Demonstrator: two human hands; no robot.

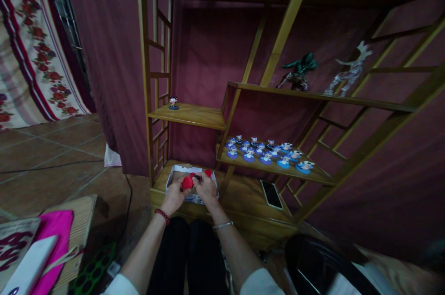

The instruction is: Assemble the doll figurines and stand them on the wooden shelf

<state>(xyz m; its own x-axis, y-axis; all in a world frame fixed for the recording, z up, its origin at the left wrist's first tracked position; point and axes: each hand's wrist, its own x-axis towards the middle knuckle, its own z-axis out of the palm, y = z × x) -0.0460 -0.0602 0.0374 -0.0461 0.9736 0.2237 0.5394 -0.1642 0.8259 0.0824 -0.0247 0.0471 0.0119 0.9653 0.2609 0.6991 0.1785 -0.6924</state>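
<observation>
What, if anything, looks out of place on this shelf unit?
Nothing looks spilled or broken. One small figurine stands alone on the left shelf, apart from the grouped figurines, and a phone or tablet lies on the bottom board, odd among display pieces.

Floral cloth (43, 49) hangs left; probably a phone (271, 194) right

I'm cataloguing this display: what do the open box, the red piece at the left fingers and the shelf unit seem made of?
Open box: probably cardboard; thin, pale matte walls. Red piece: perhaps plastic or foam; smooth even colour, blur leaves it open. Shelf unit: likely varnished wood; yellow-brown, faintly glossy.
</observation>
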